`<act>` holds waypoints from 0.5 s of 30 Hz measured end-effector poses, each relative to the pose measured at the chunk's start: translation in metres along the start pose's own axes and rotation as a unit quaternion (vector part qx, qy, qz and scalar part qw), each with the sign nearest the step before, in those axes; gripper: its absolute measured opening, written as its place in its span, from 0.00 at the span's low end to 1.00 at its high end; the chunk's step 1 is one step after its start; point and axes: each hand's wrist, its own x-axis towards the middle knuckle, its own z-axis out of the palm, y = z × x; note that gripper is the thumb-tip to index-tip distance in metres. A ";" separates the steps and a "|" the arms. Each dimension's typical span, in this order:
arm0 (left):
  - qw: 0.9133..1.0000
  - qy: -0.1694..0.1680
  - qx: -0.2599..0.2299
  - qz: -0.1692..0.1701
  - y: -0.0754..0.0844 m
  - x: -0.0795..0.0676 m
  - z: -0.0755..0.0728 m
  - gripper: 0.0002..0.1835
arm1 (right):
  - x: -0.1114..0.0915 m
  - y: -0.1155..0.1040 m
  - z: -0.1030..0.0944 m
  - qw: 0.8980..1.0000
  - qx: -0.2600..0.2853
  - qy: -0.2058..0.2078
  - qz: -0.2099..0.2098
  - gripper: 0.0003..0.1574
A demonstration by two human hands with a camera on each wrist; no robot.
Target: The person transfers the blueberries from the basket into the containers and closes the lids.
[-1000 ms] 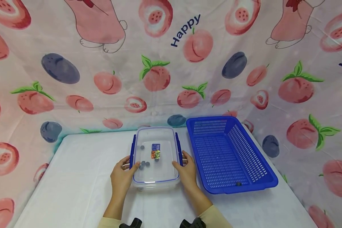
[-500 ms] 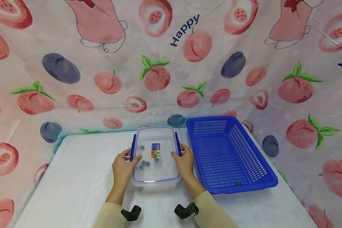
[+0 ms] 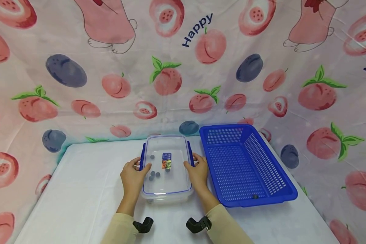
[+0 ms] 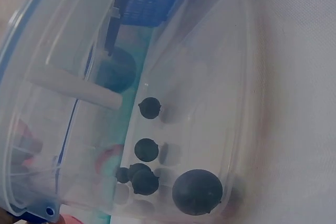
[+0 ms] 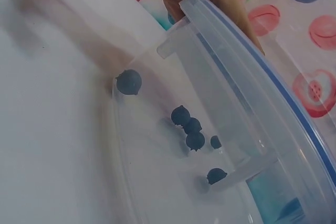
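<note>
A clear plastic food container with a blue-edged clear lid stands on the white table. Inside lie several blueberries, also seen through the wall as dark blueberries in the left wrist view. My left hand grips the left side, thumb on the lid, fingers around the blue left latch. On the opposite side my right hand does the same at the blue right latch. Both sets of fingers are partly hidden behind the container's sides.
To the right, a blue plastic basket stands close beside my right hand, with one small dark berry near its front edge. A fruit-print cloth hangs behind the white table.
Both hands have shifted slightly forward along the container's sides, and more of the sleeves shows. Less of each latch is visible below the thumbs. Container and basket stay in place.
</note>
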 end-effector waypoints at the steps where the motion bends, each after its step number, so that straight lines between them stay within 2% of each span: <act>1: 1.000 0.004 0.001 0.002 0.000 0.000 0.000 0.29 | 0.000 0.000 0.000 1.000 -0.001 0.000 -0.001 0.28; 8: 0.999 0.018 0.009 0.026 0.002 -0.001 0.000 0.23 | 0.002 0.001 -0.002 0.999 -0.034 0.008 -0.035 0.27; 15: 0.998 0.035 0.016 0.040 0.004 -0.003 0.001 0.20 | 0.002 -0.001 -0.003 0.999 -0.028 0.004 -0.044 0.25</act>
